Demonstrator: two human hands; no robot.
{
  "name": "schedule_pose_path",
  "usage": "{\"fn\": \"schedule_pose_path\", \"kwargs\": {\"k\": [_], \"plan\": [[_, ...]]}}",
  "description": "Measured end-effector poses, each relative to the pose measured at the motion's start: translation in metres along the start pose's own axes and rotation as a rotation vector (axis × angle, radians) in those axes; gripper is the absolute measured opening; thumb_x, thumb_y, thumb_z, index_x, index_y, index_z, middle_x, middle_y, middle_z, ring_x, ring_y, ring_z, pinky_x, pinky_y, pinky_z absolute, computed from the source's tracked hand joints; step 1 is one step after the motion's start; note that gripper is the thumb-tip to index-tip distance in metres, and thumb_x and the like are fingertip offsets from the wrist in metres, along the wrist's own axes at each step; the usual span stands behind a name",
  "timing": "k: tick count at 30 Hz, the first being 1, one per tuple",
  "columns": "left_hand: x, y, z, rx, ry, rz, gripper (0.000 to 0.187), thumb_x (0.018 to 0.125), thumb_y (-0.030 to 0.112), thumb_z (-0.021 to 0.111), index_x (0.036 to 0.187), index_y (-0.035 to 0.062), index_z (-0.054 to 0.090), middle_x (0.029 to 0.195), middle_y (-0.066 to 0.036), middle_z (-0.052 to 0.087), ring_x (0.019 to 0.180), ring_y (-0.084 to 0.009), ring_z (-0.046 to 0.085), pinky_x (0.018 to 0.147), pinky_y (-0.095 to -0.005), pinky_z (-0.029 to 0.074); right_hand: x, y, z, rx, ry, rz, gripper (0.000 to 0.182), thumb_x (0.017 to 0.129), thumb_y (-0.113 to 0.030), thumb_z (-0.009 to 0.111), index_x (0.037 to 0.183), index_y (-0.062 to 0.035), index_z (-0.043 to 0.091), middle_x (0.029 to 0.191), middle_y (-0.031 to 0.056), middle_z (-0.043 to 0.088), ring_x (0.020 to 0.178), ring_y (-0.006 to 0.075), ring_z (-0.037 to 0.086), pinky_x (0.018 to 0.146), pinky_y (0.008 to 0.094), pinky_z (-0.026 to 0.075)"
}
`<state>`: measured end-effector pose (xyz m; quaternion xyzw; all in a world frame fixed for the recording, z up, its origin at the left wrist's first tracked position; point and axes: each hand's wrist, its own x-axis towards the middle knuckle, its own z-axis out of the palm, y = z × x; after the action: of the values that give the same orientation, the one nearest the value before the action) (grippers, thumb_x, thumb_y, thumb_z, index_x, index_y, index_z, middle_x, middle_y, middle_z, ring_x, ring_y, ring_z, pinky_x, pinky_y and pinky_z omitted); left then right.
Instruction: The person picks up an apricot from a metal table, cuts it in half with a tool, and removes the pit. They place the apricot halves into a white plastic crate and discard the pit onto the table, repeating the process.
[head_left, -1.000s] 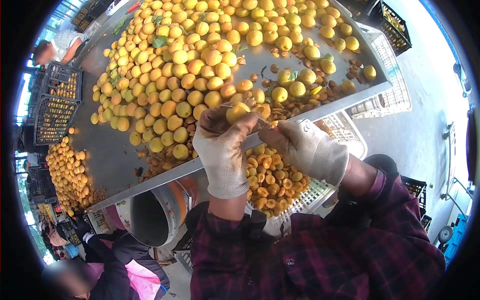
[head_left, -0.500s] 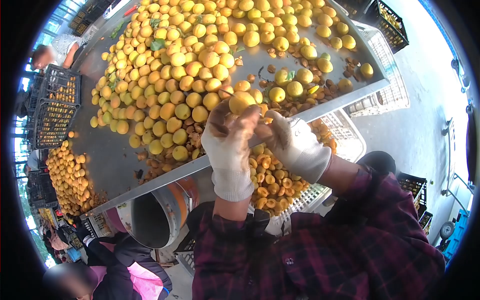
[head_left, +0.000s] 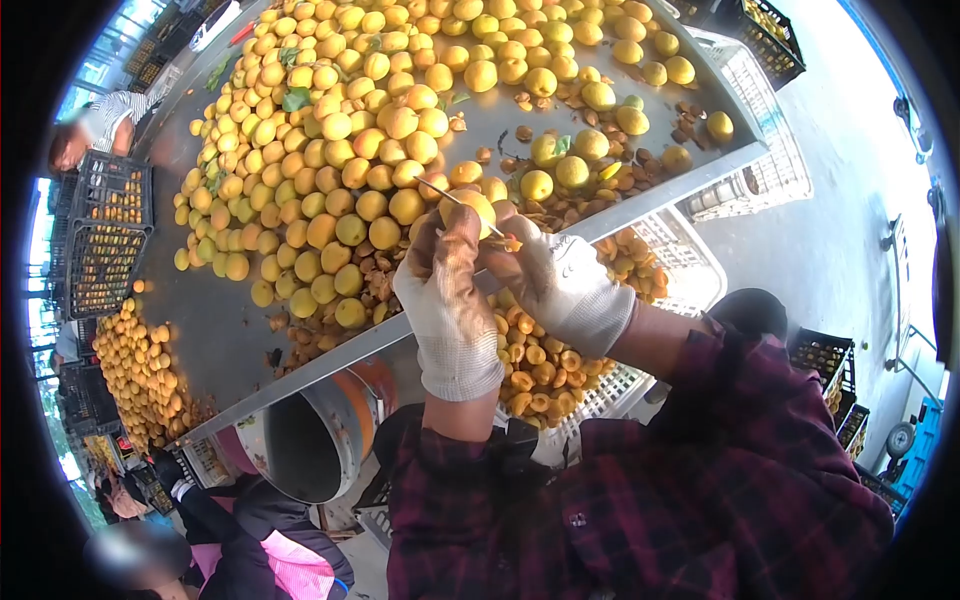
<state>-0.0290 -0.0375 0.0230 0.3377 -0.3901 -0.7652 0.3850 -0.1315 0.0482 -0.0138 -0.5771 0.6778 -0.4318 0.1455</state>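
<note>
My left hand (head_left: 452, 300), in a white glove with brown stains, is closed on a yellow-orange apricot (head_left: 468, 211) above the metal table's front rim. A thin metal tool (head_left: 436, 190) lies across the fruit. Beside it my right hand (head_left: 555, 280), also gloved, is closed, with its fingertips at the lower end of the tool. What the right fingers grip is mostly hidden. Whole apricots (head_left: 320, 180) are heaped on the metal table (head_left: 215, 330). Below my hands, a white crate (head_left: 610, 395) holds halved, pitted apricots (head_left: 540, 365).
A metal bucket (head_left: 300, 445) stands under the table's front edge. Brown pits and scraps (head_left: 560, 205) lie near the right corner. Black crates (head_left: 108, 210) of fruit stand at the left, with one person (head_left: 120, 110) behind them and another (head_left: 250, 550) at the lower left.
The view has shifted slightly. The apricot has turned in my left fingers, and the thin tool now shows more fully across it. My hands remain close together.
</note>
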Motion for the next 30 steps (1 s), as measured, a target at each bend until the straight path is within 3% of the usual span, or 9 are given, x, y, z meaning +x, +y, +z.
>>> {"fn": "schedule_pose_path", "kwargs": {"k": [2, 5, 7, 10, 14, 17, 20, 23, 30], "plan": [[-0.002, 0.002, 0.001, -0.001, -0.019, 0.012, 0.037, 0.091, 0.017, 0.069, 0.116, -0.0088, 0.062, 0.103, -0.017, 0.07, 0.08, -0.0173, 0.067, 0.074, -0.0296, 0.055, 0.002, -0.003, -0.002, -0.006, -0.018, 0.007, 0.044, 0.099, -0.019, 0.06, 0.134, 0.0008, 0.043, 0.077, 0.0199, 0.066, 0.069, 0.0393, 0.067, 0.056, 0.0409, 0.051], [-0.002, 0.004, -0.002, 0.052, 0.027, 0.064, 0.031, 0.091, 0.016, 0.068, 0.11, -0.0082, 0.064, 0.097, -0.013, 0.069, 0.079, -0.0154, 0.065, 0.075, -0.0283, 0.054, 0.006, -0.016, -0.007, 0.022, 0.008, 0.058, 0.038, 0.101, -0.026, 0.057, 0.127, 0.0005, 0.049, 0.067, 0.0093, 0.061, 0.058, 0.0266, 0.064, 0.05, 0.0363, 0.047], [-0.002, 0.006, -0.003, 0.104, 0.106, 0.087, 0.022, 0.09, 0.011, 0.067, 0.102, -0.0076, 0.066, 0.094, -0.009, 0.067, 0.083, -0.0147, 0.064, 0.079, -0.0292, 0.053, 0.016, -0.038, -0.026, 0.677, -0.352, 0.606, 0.037, 0.103, -0.036, 0.054, 0.11, 0.0, 0.062, 0.066, 0.0005, 0.056, 0.058, 0.0113, 0.055, 0.052, 0.0295, 0.042], [-0.005, 0.004, -0.005, 0.037, 0.042, 0.106, 0.023, 0.091, 0.01, 0.064, 0.104, -0.0087, 0.065, 0.099, -0.012, 0.068, 0.088, -0.0179, 0.065, 0.082, -0.0311, 0.053, 0.01, -0.039, -0.025, 0.846, -0.339, 0.643, 0.046, 0.104, -0.043, 0.051, 0.097, -0.0001, 0.066, 0.066, -0.0045, 0.051, 0.062, 0.0041, 0.047, 0.054, 0.0258, 0.038], [-0.006, 0.0, -0.012, 0.011, -0.086, 0.08, 0.028, 0.094, 0.014, 0.059, 0.107, -0.0096, 0.064, 0.103, -0.016, 0.068, 0.093, -0.0233, 0.067, 0.086, -0.0339, 0.054, 0.008, -0.031, -0.03, 0.88, -0.412, 0.602, 0.046, 0.102, -0.043, 0.054, 0.099, 0.0013, 0.065, 0.066, -0.0011, 0.054, 0.062, 0.0063, 0.051, 0.055, 0.0276, 0.04], [-0.001, -0.015, -0.026, 0.399, -0.143, 0.36, 0.032, 0.096, 0.018, 0.055, 0.109, -0.0104, 0.063, 0.107, -0.018, 0.067, 0.094, -0.0278, 0.068, 0.086, -0.0376, 0.056, 0.009, -0.025, -0.036, 0.653, -0.366, 0.519, 0.045, 0.1, -0.041, 0.058, 0.098, 0.0031, 0.066, 0.068, 0.005, 0.06, 0.063, 0.0095, 0.054, 0.056, 0.0301, 0.044], [0.011, -0.015, -0.034, -0.06, -0.048, 0.106, 0.033, 0.096, 0.017, 0.053, 0.112, -0.0104, 0.061, 0.108, -0.019, 0.067, 0.093, -0.0285, 0.068, 0.084, -0.0385, 0.056, 0.018, -0.022, -0.058, 0.131, -0.485, 0.418, 0.037, 0.099, -0.035, 0.062, 0.098, 0.0014, 0.07, 0.073, 0.0109, 0.066, 0.064, 0.018, 0.061, 0.059, 0.0328, 0.047], [0.001, 0.015, -0.015, -0.09, 0.042, 0.166, 0.039, 0.089, 0.013, 0.066, 0.121, -0.0084, 0.061, 0.1, -0.006, 0.065, 0.08, -0.0116, 0.062, 0.067, -0.023, 0.049, 0.021, -0.003, -0.078, 0.446, -0.359, 0.38, 0.044, 0.091, -0.046, 0.07, 0.094, -0.0016, 0.068, 0.066, 0.003, 0.06, 0.06, 0.0097, 0.057, 0.053, 0.026, 0.042], [-0.02, -0.005, 0.011, 0.416, -0.239, 0.373, 0.049, 0.094, 0.008, 0.06, 0.138, -0.0087, 0.047, 0.113, -0.011, 0.062, 0.078, -0.0081, 0.057, 0.067, -0.0227, 0.048, 0.028, -0.032, -0.073, 0.894, -0.254, 0.607, 0.037, 0.089, -0.037, 0.072, 0.1, -0.0026, 0.067, 0.07, -0.0019, 0.057, 0.059, 0.0054, 0.053, 0.05, 0.0211, 0.037]]}}
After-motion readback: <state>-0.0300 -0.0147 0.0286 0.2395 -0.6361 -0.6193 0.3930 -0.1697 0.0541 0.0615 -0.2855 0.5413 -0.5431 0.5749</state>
